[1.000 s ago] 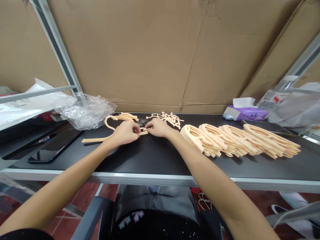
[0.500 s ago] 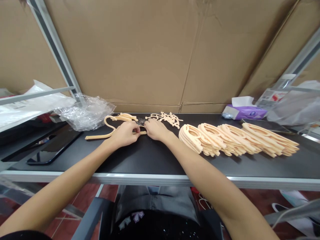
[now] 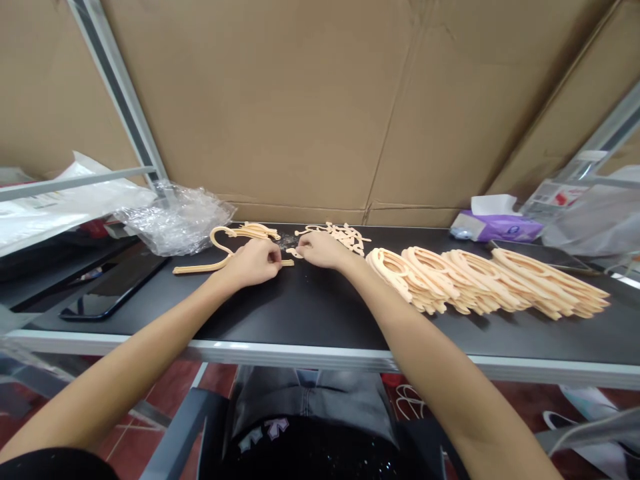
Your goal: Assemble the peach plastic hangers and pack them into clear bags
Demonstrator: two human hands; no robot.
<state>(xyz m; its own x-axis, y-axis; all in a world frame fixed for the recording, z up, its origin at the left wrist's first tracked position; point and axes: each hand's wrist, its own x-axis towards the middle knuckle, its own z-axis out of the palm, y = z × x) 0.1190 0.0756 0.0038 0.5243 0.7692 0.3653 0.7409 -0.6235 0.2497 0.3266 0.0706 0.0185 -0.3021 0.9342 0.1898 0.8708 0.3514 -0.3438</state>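
Observation:
A peach plastic clothes hanger (image 3: pixel 195 269) lies on the black tabletop, its hook towards the back. My left hand (image 3: pixel 254 261) is closed over the hanger's middle, thumb and fingers together, and hides that part. Just to the right, my right hand (image 3: pixel 321 249) pinches a small peach plastic piece (image 3: pixel 293 253) at its fingertips, apart from the hanger. Behind the right hand lies a loose heap of small peach plastic pieces (image 3: pixel 350 235). More flat peach parts (image 3: pixel 254 230) are gathered behind the left hand.
Overlapping stacks of peach hanger parts (image 3: pixel 475 280) spread along the right. Behind them are a purple tissue pack (image 3: pixel 505 228) and a clear plastic bag (image 3: pixel 590 207). Crumpled clear wrap (image 3: pixel 183 220) and a dark phone (image 3: pixel 113 283) lie left. Cardboard (image 3: pixel 280 107) walls the back.
My right hand has drawn slightly right, away from the left hand, and a small piece now shows at its fingertips. The left hand stays on the hanger. The view has shifted a little.

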